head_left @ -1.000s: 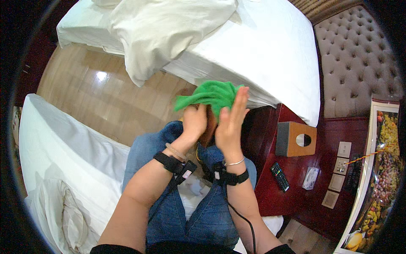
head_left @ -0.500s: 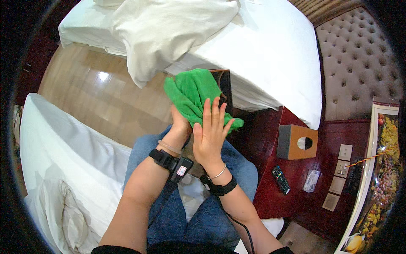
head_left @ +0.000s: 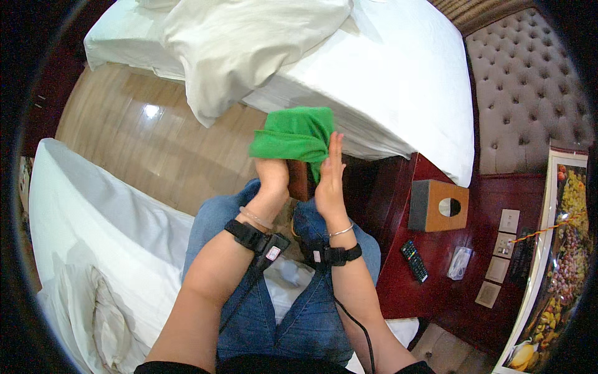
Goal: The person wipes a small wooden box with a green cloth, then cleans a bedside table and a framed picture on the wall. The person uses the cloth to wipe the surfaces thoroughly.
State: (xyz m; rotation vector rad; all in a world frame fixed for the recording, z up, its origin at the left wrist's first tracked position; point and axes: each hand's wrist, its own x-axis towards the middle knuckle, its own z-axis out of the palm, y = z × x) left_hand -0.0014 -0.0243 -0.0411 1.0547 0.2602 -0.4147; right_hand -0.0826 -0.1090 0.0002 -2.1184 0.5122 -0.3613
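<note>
A green cloth (head_left: 293, 134) is draped over a brown, box-like object (head_left: 301, 181) held above my lap. Only the object's near end shows; the cloth hides the rest, so I cannot make out its exact kind. My left hand (head_left: 272, 176) grips the object from the left, its fingers covered by cloth and object. Along the opposite side, my right hand (head_left: 331, 177) lies flat with straight fingers, its palm against the cloth.
A dark red nightstand (head_left: 398, 274) on the right carries a tissue box (head_left: 439, 206), a remote control (head_left: 414, 260) and a small white packet (head_left: 459, 263). White-covered beds stand ahead (head_left: 386, 81) and at left (head_left: 93, 193), with wooden floor (head_left: 156, 131) between.
The brown object has turned, so its near end now shows between my wrists. My right hand has gone from lying over the cloth to its right side, edge-on. The cloth's folds have shifted.
</note>
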